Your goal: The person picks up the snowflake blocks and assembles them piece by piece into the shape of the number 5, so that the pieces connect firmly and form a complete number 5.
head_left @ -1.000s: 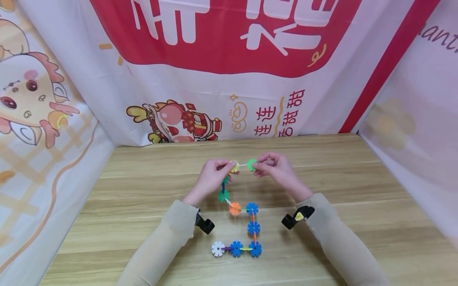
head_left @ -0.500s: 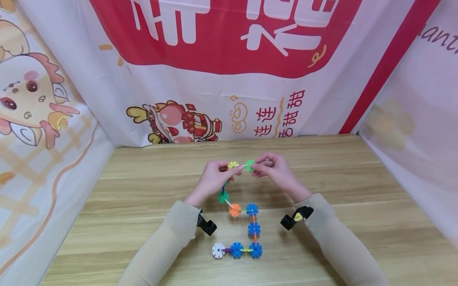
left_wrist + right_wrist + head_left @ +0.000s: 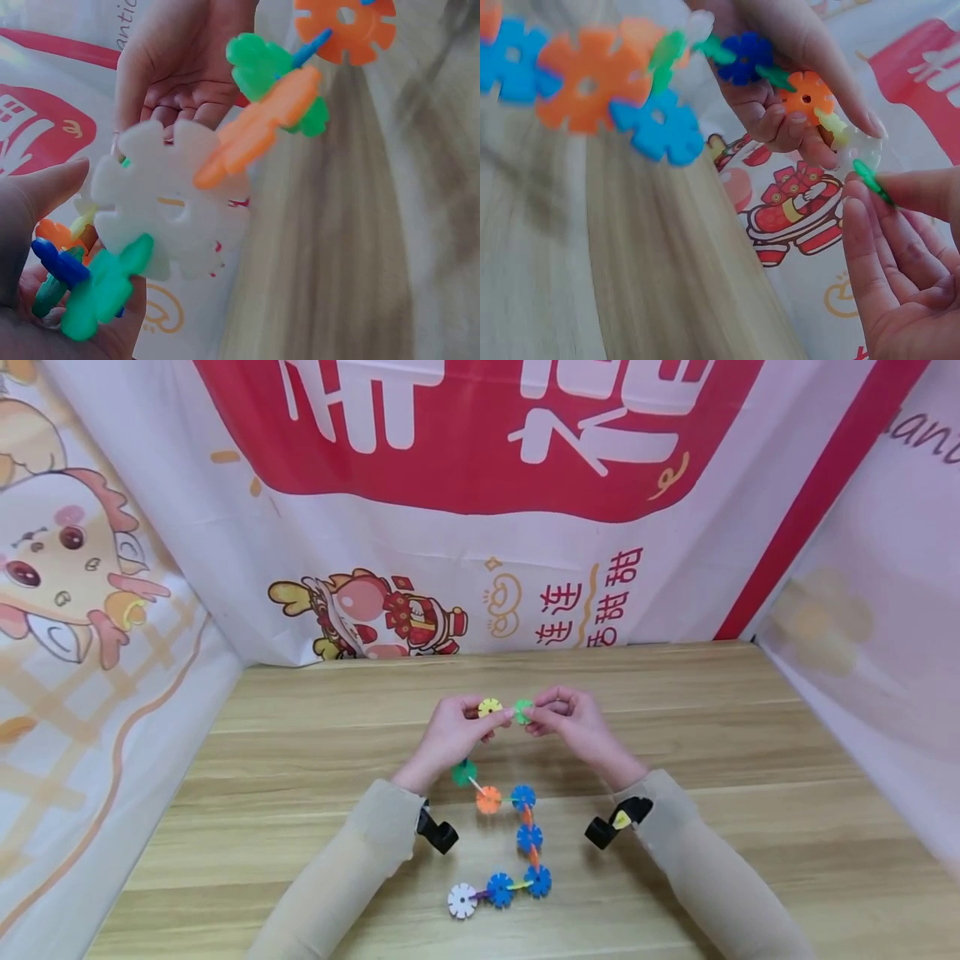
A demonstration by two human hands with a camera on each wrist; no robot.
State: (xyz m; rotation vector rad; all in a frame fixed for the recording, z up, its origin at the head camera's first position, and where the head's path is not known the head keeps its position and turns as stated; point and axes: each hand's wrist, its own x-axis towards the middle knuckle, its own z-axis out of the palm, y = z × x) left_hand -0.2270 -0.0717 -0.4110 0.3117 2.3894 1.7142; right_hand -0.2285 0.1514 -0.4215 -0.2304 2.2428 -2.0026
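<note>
My left hand (image 3: 453,729) pinches a white notched disc (image 3: 864,150) with its thumb on top. My right hand (image 3: 577,720) pinches a bright green disc (image 3: 871,180) that meets the white disc's edge; how deeply they join is unclear. A yellow disc (image 3: 490,706) links the white one to the rest of a chain of interlocking discs. The chain runs below my left hand through a green disc (image 3: 464,772), an orange disc (image 3: 488,800) and several blue discs (image 3: 529,837). At its near end is a white end disc (image 3: 462,902).
A wooden table (image 3: 322,827) lies under the chain. Printed cloth (image 3: 480,502) hangs behind it and along both sides. A black wrist camera (image 3: 438,833) sits on my left wrist and another black camera (image 3: 603,832) on my right.
My left thumb has slid right from the yellow disc onto the white one. The right hand has come slightly left with the green disc. The chain's near end has shifted and tilted.
</note>
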